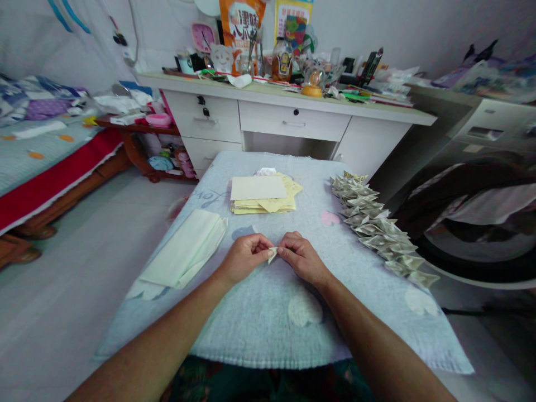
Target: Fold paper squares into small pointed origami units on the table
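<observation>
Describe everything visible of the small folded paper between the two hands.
The small folded paper looks off-white and thin, its visible part roughly triangular, with a point toward the wearer. The left hand and right hand pinch it from either side, their fingers hiding some edges. It is over the pale blue cloth; whether it touches that is unclear. Creases are too small to make out.

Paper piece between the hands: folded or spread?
Folded: the paper piece shows a small, pointed triangular shape, pinched between left hand and right hand.
</observation>
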`<state>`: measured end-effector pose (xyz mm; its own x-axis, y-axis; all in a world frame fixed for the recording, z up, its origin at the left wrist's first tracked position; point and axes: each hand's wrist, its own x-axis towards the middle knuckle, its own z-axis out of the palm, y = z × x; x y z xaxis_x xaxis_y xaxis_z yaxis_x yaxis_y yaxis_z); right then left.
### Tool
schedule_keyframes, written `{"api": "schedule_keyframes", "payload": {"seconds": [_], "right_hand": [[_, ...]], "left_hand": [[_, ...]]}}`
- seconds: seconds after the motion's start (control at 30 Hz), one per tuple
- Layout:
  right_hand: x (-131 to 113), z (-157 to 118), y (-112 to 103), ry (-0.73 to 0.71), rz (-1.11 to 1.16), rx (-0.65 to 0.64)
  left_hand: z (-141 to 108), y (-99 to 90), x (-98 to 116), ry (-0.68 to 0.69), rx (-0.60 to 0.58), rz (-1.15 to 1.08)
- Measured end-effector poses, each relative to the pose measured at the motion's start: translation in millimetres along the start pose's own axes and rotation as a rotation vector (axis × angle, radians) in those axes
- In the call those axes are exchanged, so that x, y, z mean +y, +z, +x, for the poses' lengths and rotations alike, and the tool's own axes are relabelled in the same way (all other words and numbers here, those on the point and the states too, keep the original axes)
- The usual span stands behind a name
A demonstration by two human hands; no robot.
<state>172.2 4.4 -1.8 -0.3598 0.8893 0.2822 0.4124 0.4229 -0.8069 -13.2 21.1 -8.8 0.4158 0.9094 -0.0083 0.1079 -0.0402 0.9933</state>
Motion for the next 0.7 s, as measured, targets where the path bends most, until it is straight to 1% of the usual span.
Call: {"api": "schedule_keyframes", "payload": {"seconds": [0.23, 0.37, 0.5, 0.6, 0.7], "right_hand": [[0.2, -0.3, -0.3, -0.006, -0.006, 0.011], [-3.3, -0.8, 0.8, 0.027, 0.012, 0.013], [-4.3, -0.9, 3.1, -0.007, -0.017, -0.021], [-4.2, -0.7, 4.5, -0.012, -0.016, -0.031], [-4.8, -0.6, 4.5, -0.009, -0.020, -0.032]], "left_hand": [[-0.3, 0.9, 2.2, -0.011, -0.029, -0.001], [0.4, -0.7, 3.0, 0.014, 0.005, -0.136], [1.2, -0.5, 2.0, 0.009, 0.047, -0.246], [2.0, 0.1, -1.4, 0.002, 0.062, -0.244], [2.9, 0.4, -4.3, 0.033, 0.045, -0.203]]}}
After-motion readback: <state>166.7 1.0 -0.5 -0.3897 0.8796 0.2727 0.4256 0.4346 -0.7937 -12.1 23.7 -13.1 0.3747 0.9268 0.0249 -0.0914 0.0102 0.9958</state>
